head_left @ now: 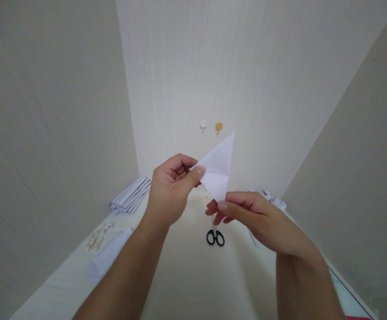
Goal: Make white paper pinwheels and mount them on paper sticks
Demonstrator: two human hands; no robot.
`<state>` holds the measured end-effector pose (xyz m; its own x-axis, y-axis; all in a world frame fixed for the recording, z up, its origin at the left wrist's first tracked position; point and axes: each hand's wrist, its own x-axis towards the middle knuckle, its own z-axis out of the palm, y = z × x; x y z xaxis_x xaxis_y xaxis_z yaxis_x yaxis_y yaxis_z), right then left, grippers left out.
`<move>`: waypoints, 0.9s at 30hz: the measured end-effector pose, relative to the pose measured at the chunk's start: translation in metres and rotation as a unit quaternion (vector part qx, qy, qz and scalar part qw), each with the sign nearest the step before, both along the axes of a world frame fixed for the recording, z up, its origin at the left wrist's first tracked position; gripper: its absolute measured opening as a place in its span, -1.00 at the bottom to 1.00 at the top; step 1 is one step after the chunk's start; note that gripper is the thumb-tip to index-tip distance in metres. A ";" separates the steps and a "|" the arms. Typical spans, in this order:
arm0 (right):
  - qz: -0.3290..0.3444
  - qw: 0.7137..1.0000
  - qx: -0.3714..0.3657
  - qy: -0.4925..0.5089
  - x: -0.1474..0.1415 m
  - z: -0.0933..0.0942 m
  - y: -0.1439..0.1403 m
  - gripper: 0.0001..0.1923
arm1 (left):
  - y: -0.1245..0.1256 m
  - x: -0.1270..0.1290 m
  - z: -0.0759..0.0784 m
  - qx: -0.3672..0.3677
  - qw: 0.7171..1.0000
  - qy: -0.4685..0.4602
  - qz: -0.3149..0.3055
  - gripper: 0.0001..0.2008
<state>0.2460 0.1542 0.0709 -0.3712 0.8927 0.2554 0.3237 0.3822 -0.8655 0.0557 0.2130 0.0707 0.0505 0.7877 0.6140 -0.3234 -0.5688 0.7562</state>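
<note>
White folded paper triangle (218, 166) held in the air between my hands: left hand (170, 191) pinches its left corner, right hand (256, 218) grips the bottom tip, long axis rising toward upper right above the scissors (215, 237).

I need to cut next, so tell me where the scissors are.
The scissors lie on the table at the centre of the head view, just below the right hand and under the folded paper that both hands hold.
</note>
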 end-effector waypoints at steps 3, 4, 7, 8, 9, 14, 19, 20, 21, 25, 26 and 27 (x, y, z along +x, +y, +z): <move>-0.028 0.999 0.029 0.024 0.000 -0.001 0.003 -0.69 | -0.001 0.000 -0.001 0.008 0.999 0.033 -0.017 -0.85; -0.038 0.998 0.037 0.034 0.000 -0.002 0.003 -0.68 | -0.001 0.000 -0.001 0.009 0.999 0.043 -0.019 -0.86; -0.055 0.996 0.043 0.052 0.000 -0.004 0.005 -0.66 | -0.001 0.001 -0.001 0.007 0.998 0.052 -0.025 -0.87; -0.054 0.996 0.041 0.056 0.000 -0.004 0.005 -0.65 | -0.001 0.001 -0.001 0.005 0.998 0.052 -0.027 -0.87; -0.051 0.996 0.041 0.063 0.000 -0.004 0.005 -0.65 | -0.001 0.001 -0.001 0.002 0.998 0.052 -0.028 -0.87; -0.057 0.988 0.064 0.129 0.002 -0.002 0.005 -0.72 | -0.002 0.002 -0.001 -0.015 0.998 0.052 -0.031 -0.85; -0.086 0.984 0.084 0.133 0.003 -0.002 0.006 -0.75 | -0.004 0.002 0.000 -0.025 0.998 0.053 -0.034 -0.83; -0.089 0.983 0.085 0.139 0.003 -0.002 0.006 -0.77 | -0.004 0.002 0.000 -0.026 0.998 0.055 -0.034 -0.84; -0.095 0.981 0.087 0.147 0.003 -0.002 0.006 -0.79 | -0.004 0.002 -0.001 -0.027 0.997 0.057 -0.033 -0.84; -0.127 0.971 0.107 0.173 0.002 -0.003 0.006 -0.86 | -0.003 0.002 -0.001 -0.026 0.997 0.062 -0.032 -0.84; -0.131 0.969 0.110 0.176 0.002 -0.004 0.007 -0.86 | -0.003 0.002 -0.001 -0.025 0.997 0.063 -0.033 -0.84; -0.133 0.969 0.112 0.177 0.002 -0.004 0.007 -0.85 | -0.003 0.002 -0.002 -0.026 0.997 0.064 -0.034 -0.84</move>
